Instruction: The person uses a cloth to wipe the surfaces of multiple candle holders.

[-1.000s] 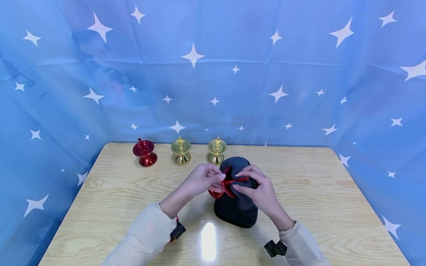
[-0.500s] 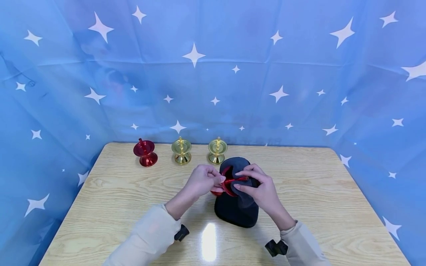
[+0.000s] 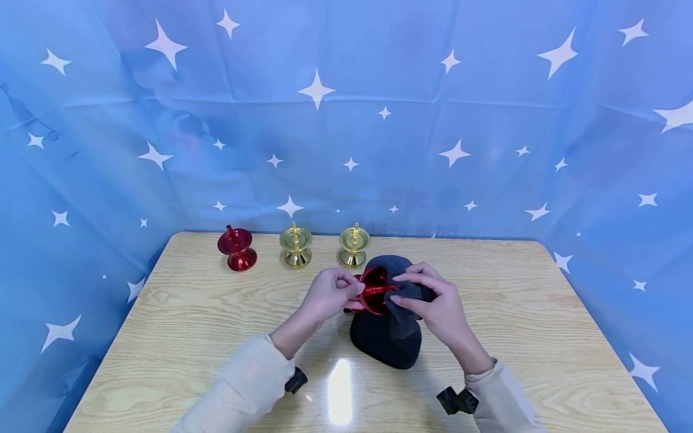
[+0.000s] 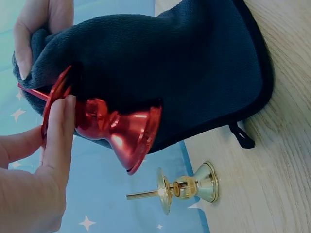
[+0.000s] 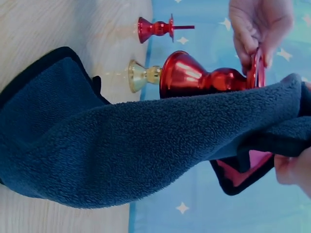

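Note:
My left hand [image 3: 329,294] pinches the dish rim of a shiny red candle holder [image 3: 373,305], tilted on its side above the table. In the left wrist view the flared base of this candle holder [image 4: 132,133] points away from the fingers. A dark blue-grey cleaning cloth [image 3: 385,344] with black edging hangs behind and below it. My right hand [image 3: 440,304] pinches a fold of the cloth beside the tip of the candle holder's spike. The right wrist view shows the cloth [image 5: 131,150] draping down, its folds hiding part of the dish.
Along the table's back edge stand a red candle holder [image 3: 241,260] and two gold candle holders, one in the middle [image 3: 297,258] and one further right [image 3: 352,258]. A blue curtain [image 3: 346,132] with white stars surrounds the wooden table [image 3: 520,337].
My right hand has shifted slightly to the right with the cloth. The red dish has turned more toward the head view, showing more of its inside. My left hand keeps its grip.

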### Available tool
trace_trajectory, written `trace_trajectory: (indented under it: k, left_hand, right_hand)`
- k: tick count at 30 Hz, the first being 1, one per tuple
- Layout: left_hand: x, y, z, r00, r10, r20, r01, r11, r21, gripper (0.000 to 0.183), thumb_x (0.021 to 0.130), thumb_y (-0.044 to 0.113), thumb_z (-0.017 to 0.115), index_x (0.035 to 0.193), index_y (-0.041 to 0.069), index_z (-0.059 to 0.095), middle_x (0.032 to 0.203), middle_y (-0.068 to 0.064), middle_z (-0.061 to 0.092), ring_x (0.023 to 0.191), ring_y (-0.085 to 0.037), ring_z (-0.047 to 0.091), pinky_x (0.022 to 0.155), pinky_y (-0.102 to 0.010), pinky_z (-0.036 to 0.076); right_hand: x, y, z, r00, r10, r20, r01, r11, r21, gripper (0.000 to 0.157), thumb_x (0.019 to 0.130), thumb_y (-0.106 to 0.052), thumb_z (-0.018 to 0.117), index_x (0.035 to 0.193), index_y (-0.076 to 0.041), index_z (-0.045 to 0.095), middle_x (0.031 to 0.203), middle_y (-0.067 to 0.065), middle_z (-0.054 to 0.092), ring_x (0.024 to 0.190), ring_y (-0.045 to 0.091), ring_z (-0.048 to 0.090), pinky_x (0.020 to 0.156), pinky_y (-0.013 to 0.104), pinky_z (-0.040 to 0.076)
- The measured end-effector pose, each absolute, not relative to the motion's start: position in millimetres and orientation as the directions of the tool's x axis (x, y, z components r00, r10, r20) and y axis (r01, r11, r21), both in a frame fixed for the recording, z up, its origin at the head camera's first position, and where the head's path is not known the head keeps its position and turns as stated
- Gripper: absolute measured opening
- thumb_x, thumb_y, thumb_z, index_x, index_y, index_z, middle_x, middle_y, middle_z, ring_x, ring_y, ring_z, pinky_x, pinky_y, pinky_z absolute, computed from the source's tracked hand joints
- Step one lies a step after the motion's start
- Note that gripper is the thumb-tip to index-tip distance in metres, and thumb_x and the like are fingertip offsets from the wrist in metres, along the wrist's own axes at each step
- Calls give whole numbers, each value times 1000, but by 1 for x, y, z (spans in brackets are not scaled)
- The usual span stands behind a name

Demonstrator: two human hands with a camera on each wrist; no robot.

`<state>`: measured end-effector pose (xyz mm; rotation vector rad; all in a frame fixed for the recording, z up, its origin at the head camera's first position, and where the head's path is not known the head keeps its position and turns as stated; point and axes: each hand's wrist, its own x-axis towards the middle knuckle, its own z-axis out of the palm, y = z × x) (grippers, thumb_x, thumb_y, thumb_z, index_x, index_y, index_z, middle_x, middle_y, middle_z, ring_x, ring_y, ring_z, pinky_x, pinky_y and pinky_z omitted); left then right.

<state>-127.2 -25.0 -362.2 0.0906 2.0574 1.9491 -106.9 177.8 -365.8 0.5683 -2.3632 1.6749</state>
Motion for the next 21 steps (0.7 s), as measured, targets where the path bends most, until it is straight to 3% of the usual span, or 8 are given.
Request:
trace_trajectory:
  k: [6, 11, 17, 21]
  left_hand:
    - [-127, -24, -364, -942, 307, -134, -142, -4, 990, 18, 88, -1, 57, 104, -8, 54, 87, -16, 61, 67, -21, 65, 70, -39, 55]
    - [-128, -25, -364, -940, 316, -130, -145, -23, 989, 23, 84, -6, 59, 106, -7, 55, 90, -17, 60, 70, -22, 65, 74, -44, 53]
    - [-128, -28, -365, -938, 325, -121, -160, -95, 983, 24, 86, -7, 56, 110, -10, 55, 92, -20, 60, 71, -22, 65, 70, -41, 55]
    - [-128, -29, -363, -922, 370, -113, -168, -119, 979, 25, 88, -8, 53, 113, -11, 53, 94, -21, 59, 67, -19, 63, 67, -35, 56]
  right_hand:
    - [-108, 181, -364, -909, -194, 368, -409, 255, -876, 23, 76, -2, 72, 98, -3, 68, 102, 7, 55, 97, 16, 49, 81, 20, 44]
    - [-108, 182, -361, -905, -201, 374, -417, 257, -872, 23, 76, -2, 72, 99, -3, 68, 102, 8, 55, 96, 16, 49, 80, 19, 46]
    - [-108, 186, -354, -892, -184, 412, -448, 245, -860, 26, 74, 3, 72, 100, 0, 68, 103, 9, 56, 96, 16, 50, 77, 19, 47]
    - [-108, 185, -355, -878, -250, 408, -468, 266, -843, 33, 74, 1, 73, 106, -1, 67, 109, 8, 55, 104, 16, 48, 84, 19, 44]
